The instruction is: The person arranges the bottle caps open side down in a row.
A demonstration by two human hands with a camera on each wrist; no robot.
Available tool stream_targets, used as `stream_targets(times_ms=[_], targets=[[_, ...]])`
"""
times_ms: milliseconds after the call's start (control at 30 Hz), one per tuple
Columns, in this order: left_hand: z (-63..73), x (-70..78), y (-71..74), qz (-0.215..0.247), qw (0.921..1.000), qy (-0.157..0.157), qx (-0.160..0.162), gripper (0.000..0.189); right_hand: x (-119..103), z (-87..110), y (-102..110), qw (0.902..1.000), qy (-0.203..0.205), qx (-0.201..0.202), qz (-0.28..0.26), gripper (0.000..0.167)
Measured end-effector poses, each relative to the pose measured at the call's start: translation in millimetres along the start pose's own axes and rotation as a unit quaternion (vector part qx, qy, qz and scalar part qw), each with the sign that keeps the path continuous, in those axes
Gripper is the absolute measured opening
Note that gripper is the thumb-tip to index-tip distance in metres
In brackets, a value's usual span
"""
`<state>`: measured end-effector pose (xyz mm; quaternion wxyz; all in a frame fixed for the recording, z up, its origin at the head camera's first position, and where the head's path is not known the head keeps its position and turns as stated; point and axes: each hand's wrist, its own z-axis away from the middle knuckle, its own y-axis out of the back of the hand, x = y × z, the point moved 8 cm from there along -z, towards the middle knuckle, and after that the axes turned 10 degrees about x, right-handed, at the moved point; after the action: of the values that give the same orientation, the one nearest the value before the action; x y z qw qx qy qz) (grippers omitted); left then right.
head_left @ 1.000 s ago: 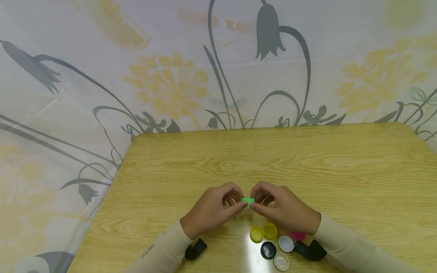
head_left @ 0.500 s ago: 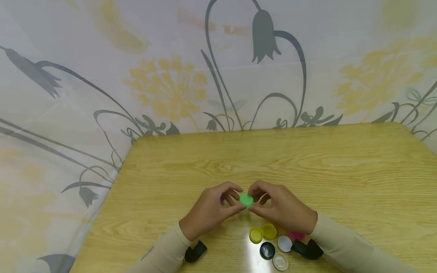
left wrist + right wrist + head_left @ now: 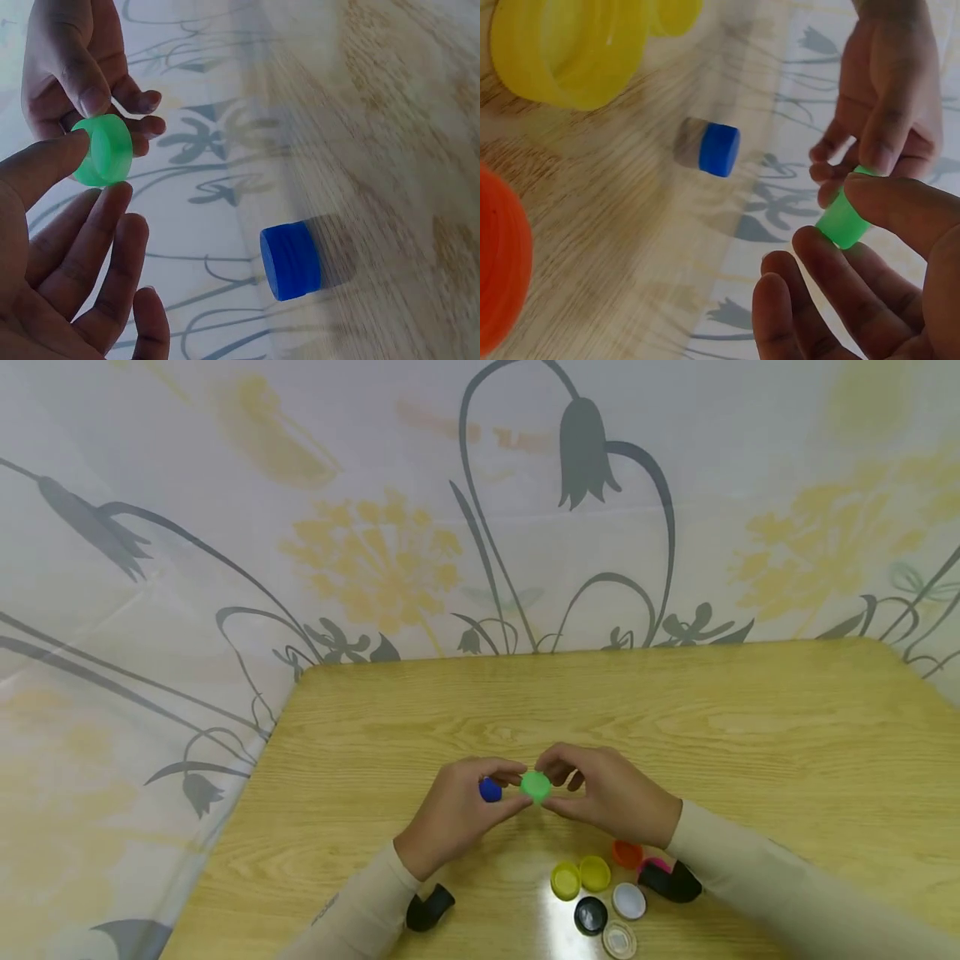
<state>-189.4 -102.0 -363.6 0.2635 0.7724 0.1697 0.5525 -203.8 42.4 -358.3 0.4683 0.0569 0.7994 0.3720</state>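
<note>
A light green bottle cap [image 3: 536, 786] is held up above the table between my two hands. My left hand [image 3: 471, 802] pinches one side of it with the thumb and fingertips. From the other side my right hand [image 3: 609, 792] pinches it too, its thumb on the cap's near edge. In the left wrist view the green cap [image 3: 109, 150] shows its round face, with the other fingers spread loosely below. A dark blue bottle cap [image 3: 491, 790] rests on the table and shows through the gap of my left hand; the left wrist view shows this blue cap [image 3: 291, 260] side-on.
Nearer me on the wooden table [image 3: 420, 710] lie two yellow caps [image 3: 566, 881], an orange cap [image 3: 627, 853], a pink cap [image 3: 656, 865], a white cap [image 3: 628, 901], a black cap [image 3: 591, 916] and a beige cap [image 3: 619, 940]. A patterned cloth [image 3: 375, 568] hangs behind the table.
The green cap has turned from edge-on to show its round face. Both hands have shifted slightly up and left in view, uncovering the blue and orange caps.
</note>
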Motion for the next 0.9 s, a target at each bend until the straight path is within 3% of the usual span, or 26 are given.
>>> stream_targets(times_ms=[233,500,900], targets=[[-6.4,-2.8,0.0,-0.006,1.0000,-0.004,-0.004,0.031,8.3,-7.1,-0.8,1.0000,-0.005,-0.003,0.004,0.024],[-14.4,-7.7,-0.7,-0.032,0.9988,-0.004,-0.037,0.024,16.4,-19.0,-10.2,0.9989,-0.023,-0.030,-0.029,0.018],[-21.9,-28.6,-10.4,-0.098,0.9924,0.004,-0.074,0.023,31.4,-29.3,-28.9,0.9964,-0.027,-0.078,-0.020,0.016]])
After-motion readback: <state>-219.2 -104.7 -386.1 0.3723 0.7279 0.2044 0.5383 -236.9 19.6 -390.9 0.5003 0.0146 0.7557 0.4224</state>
